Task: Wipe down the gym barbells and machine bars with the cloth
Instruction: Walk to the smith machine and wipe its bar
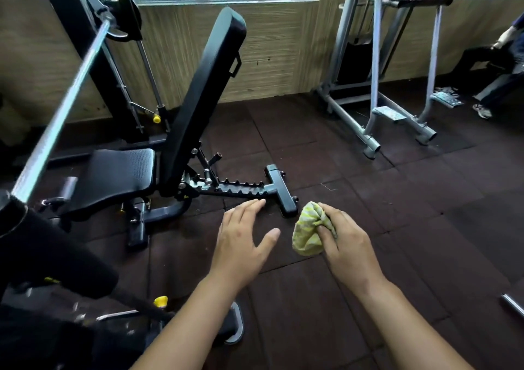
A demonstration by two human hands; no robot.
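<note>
A steel barbell (61, 114) runs diagonally up the left side of the head view, from a black collar at the lower left to a weight plate (124, 9) on the rack. My right hand (347, 245) grips a bunched yellow-green cloth (307, 233) in mid-air over the floor, well right of the bar. My left hand (243, 242) hovers beside it with fingers straight and spread, holding nothing. Neither hand touches the barbell.
A black adjustable bench (198, 97) stands with its back raised, its ratchet foot (280, 191) just beyond my hands. A grey steel machine frame (377, 108) stands at the right. A seated person (499, 66) is at the far right. Dark rubber floor tiles (397, 228) lie below.
</note>
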